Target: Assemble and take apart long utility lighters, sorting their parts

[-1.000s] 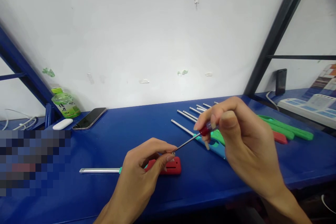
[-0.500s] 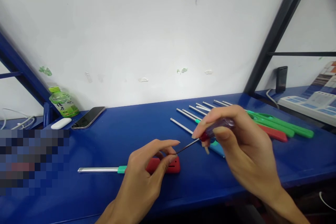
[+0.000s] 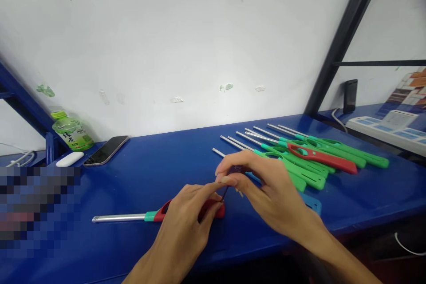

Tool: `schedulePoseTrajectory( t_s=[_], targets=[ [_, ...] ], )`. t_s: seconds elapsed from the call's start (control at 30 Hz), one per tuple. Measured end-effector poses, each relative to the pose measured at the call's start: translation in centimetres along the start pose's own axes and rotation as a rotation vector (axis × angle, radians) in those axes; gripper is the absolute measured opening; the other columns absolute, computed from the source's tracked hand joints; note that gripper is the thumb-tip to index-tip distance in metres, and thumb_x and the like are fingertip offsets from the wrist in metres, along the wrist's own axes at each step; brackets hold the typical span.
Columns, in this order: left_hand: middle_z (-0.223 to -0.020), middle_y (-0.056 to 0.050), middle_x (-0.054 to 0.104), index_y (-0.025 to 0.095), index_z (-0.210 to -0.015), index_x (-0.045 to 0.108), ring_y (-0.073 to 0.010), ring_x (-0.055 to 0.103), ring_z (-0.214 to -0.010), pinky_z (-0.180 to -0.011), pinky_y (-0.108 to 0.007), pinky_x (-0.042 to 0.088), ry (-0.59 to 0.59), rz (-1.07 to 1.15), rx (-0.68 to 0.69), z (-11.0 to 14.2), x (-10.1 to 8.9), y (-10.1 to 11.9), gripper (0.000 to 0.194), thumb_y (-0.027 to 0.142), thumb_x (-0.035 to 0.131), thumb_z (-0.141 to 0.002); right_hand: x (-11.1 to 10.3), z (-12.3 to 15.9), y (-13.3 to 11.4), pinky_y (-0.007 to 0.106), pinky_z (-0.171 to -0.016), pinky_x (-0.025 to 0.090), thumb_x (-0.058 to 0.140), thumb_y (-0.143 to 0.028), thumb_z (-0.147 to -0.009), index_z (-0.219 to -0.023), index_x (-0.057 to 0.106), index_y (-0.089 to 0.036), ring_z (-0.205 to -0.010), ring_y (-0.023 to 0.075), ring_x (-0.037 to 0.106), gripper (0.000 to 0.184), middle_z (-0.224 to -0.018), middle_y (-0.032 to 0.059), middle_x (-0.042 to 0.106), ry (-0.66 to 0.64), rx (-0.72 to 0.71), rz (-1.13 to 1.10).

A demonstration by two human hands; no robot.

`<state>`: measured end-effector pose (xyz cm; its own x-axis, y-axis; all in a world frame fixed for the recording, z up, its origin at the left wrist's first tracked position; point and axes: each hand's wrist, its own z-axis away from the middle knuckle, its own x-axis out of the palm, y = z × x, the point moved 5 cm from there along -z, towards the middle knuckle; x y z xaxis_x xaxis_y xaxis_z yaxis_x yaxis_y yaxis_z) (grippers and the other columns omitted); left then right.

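A red gas lighter [image 3: 151, 216] with a teal collar and long metal tube lies on the table, its tube pointing left. My left hand [image 3: 186, 217] is closed around its handle end, with thumb and fingers gathered close to the screwdriver tip. Above it, my right hand [image 3: 269, 186] grips a screwdriver [image 3: 225, 194], whose handle is mostly covered by the fingers. The thin shaft slants down to the red handle end; the exact contact point is hidden by my left fingers. Partly behind my right wrist lies a blue lighter [image 3: 312, 204].
Several green lighters [image 3: 309, 176] and one red lighter [image 3: 328, 158] lie in a row at the right. Toward the back left are a phone [image 3: 106, 150], a white case [image 3: 69, 159] and a green bottle [image 3: 75, 133]. A power strip [image 3: 376, 131] is at the far right.
My right hand has moved left and down, bringing the screwdriver to a steeper angle over the red handle end. My left hand stays on the lighter, its fingers closer together.
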<state>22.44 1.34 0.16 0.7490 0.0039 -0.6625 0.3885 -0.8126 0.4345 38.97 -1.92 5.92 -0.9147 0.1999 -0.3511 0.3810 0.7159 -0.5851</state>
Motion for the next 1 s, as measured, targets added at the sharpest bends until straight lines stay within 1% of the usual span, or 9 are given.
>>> schedulePoseTrajectory(
  t_s=[0.23, 0.37, 0.43, 0.53, 0.67, 0.73, 0.87, 0.93, 1.0],
  targets=[
    [-0.093, 0.006, 0.078, 0.029, -0.115, 0.066, -0.0160, 0.073, -0.074, -0.069, -0.028, 0.053, -0.037, -0.053, 0.027, 0.1, 0.7, -0.3, 0.025, 0.010, 0.057, -0.103, 0.8, 0.1, 0.4, 0.014, -0.072, 0.052, 0.062, -0.025, -0.109, -0.113, 0.073, -0.027, -0.074, 0.0054, 0.069, 0.012, -0.093, -0.0076, 0.077, -0.033, 0.044, -0.004],
    [-0.111, 0.002, 0.078, 0.030, -0.124, 0.065, -0.0202, 0.076, -0.092, -0.083, -0.034, 0.059, -0.050, -0.070, 0.004, 0.8, 0.7, -0.5, 0.028, 0.015, 0.067, -0.100, 0.6, 0.0, 0.3, 0.020, -0.098, 0.052, 0.055, -0.018, -0.110, -0.124, 0.073, -0.026, -0.103, 0.0092, 0.075, 0.024, -0.119, -0.0035, 0.081, -0.031, -0.001, 0.054],
    [-0.119, 0.000, 0.076, 0.030, -0.122, 0.067, -0.0236, 0.075, -0.101, -0.091, -0.040, 0.060, -0.058, -0.077, -0.011, 1.3, 0.8, -0.8, 0.029, 0.017, 0.072, -0.097, 0.8, -0.1, 0.3, 0.020, -0.102, 0.052, 0.053, -0.015, -0.110, -0.125, 0.073, -0.024, -0.112, 0.0097, 0.074, 0.027, -0.121, -0.0027, 0.081, -0.040, -0.008, 0.021],
    [-0.121, 0.000, 0.075, 0.031, -0.118, 0.069, -0.0257, 0.075, -0.104, -0.094, -0.046, 0.060, -0.087, -0.077, -0.027, 1.9, 1.2, -1.3, 0.028, 0.016, 0.075, -0.095, 1.4, -0.1, 0.4, 0.016, -0.091, 0.055, 0.057, -0.011, -0.108, -0.125, 0.074, -0.023, -0.096, 0.0078, 0.076, 0.027, -0.107, -0.0029, 0.082, -0.019, -0.015, -0.027],
    [-0.122, -0.003, 0.075, 0.030, -0.122, 0.070, -0.0273, 0.074, -0.107, -0.097, -0.049, 0.060, -0.104, -0.069, -0.038, 2.1, 1.4, -1.7, 0.028, 0.016, 0.072, -0.097, 1.5, 0.2, 0.1, 0.020, -0.079, 0.055, 0.075, -0.021, -0.100, -0.108, 0.081, -0.020, -0.074, 0.0098, 0.069, 0.010, -0.083, -0.0028, 0.073, 0.153, -0.083, 0.107],
    [-0.122, -0.004, 0.075, 0.029, -0.123, 0.070, -0.0268, 0.074, -0.107, -0.097, -0.047, 0.061, -0.103, -0.062, -0.038, 2.1, 1.4, -1.7, 0.028, 0.016, 0.071, -0.098, 1.4, 0.4, 0.1, 0.021, -0.080, 0.055, 0.073, -0.025, -0.102, -0.117, 0.080, -0.021, -0.078, 0.0110, 0.068, 0.017, -0.086, -0.0013, 0.072, 0.164, -0.080, 0.140],
    [-0.120, -0.004, 0.075, 0.027, -0.118, 0.071, -0.0254, 0.074, -0.104, -0.092, -0.042, 0.063, -0.101, -0.050, -0.041, 2.1, 1.4, -1.5, 0.023, 0.016, 0.072, -0.097, 1.9, 0.6, 0.5, 0.023, -0.099, 0.055, 0.049, -0.013, -0.112, -0.151, 0.062, -0.028, -0.114, 0.0115, 0.072, 0.044, -0.128, 0.0013, 0.077, -0.025, -0.026, -0.022],
    [-0.120, -0.004, 0.075, 0.027, -0.117, 0.072, -0.0263, 0.073, -0.105, -0.095, -0.045, 0.062, -0.104, -0.048, -0.043, 2.1, 1.4, -1.4, 0.024, 0.015, 0.072, -0.097, 2.0, 0.6, 0.6, 0.023, -0.095, 0.056, 0.051, -0.010, -0.110, -0.146, 0.066, -0.031, -0.106, 0.0104, 0.073, 0.044, -0.118, -0.0014, 0.078, -0.010, -0.020, -0.039],
    [-0.120, -0.005, 0.075, 0.027, -0.120, 0.072, -0.0268, 0.073, -0.105, -0.096, -0.047, 0.062, -0.107, -0.050, -0.047, 2.1, 1.3, -1.3, 0.026, 0.015, 0.070, -0.097, 1.7, 0.6, 0.4, 0.022, -0.083, 0.057, 0.067, -0.014, -0.104, -0.127, 0.077, -0.030, -0.085, 0.0103, 0.071, 0.030, -0.095, -0.0034, 0.073, 0.101, -0.036, 0.038]
  ],
)
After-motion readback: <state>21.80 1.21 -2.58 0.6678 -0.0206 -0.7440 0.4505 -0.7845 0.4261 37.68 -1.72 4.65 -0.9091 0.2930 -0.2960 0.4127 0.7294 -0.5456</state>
